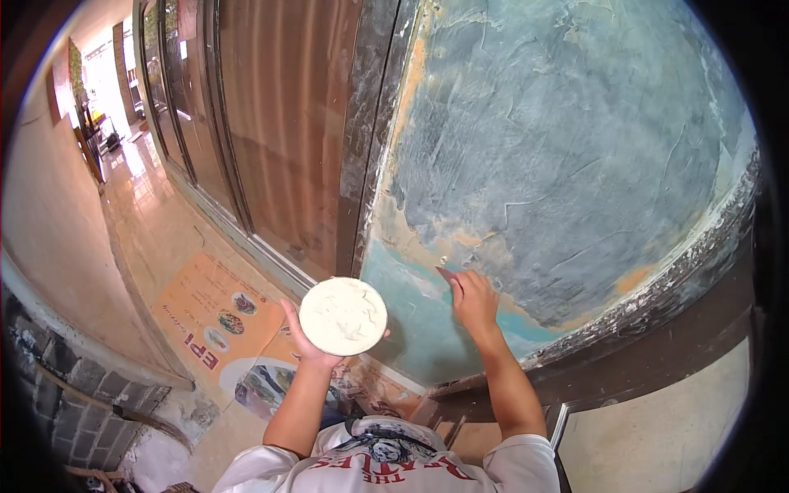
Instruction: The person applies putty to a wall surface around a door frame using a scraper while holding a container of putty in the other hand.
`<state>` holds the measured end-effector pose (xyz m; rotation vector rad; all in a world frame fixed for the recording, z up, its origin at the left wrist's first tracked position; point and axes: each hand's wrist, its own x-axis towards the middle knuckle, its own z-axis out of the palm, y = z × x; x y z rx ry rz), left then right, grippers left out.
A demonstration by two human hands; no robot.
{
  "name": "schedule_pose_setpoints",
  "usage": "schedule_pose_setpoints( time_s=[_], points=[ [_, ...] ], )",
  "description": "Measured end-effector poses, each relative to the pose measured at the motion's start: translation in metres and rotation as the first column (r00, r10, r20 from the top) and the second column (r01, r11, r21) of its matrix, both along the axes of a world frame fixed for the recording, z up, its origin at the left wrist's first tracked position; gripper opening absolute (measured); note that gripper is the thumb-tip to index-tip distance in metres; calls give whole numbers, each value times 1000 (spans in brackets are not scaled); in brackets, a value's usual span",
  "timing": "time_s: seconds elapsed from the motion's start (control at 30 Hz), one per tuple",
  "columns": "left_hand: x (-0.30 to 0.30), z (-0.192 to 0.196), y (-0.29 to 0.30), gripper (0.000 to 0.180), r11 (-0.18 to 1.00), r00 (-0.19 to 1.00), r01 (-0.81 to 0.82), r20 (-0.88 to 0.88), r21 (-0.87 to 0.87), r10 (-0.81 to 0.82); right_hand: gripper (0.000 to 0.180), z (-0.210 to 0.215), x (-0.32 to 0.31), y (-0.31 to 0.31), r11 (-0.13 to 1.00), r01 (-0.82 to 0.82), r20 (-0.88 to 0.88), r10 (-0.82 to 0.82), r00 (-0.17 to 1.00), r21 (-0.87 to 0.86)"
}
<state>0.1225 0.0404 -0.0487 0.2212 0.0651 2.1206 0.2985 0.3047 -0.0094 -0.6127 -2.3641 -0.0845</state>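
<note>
White shirt (pixel 271 472); left hand (pixel 311 348) gripping round tub (pixel 385 317), cream-white paste (pixel 343 315) creased.

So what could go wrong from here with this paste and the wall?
The left hand alone supports the open tub of white paste; it could tip and spill onto the printed banner below. The small scraper in the right hand might gouge the patchy blue-grey wall coating.

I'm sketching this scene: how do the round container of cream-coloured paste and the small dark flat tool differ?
The round container of cream-coloured paste looks broad and pale from above; the small dark flat tool looks narrow and brownish.
The container rests in the left hand; the tool is pinched in the right hand.
Both are hand-held.
</note>
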Motion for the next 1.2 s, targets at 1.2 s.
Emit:
schedule_pose_setpoints(
  time_s=[1.2],
  points=[
    [4,4,-6,109,1000,999,-25,29,5,25,7,25,-2,-8,976,7,-57,5,998,218]
  ],
)
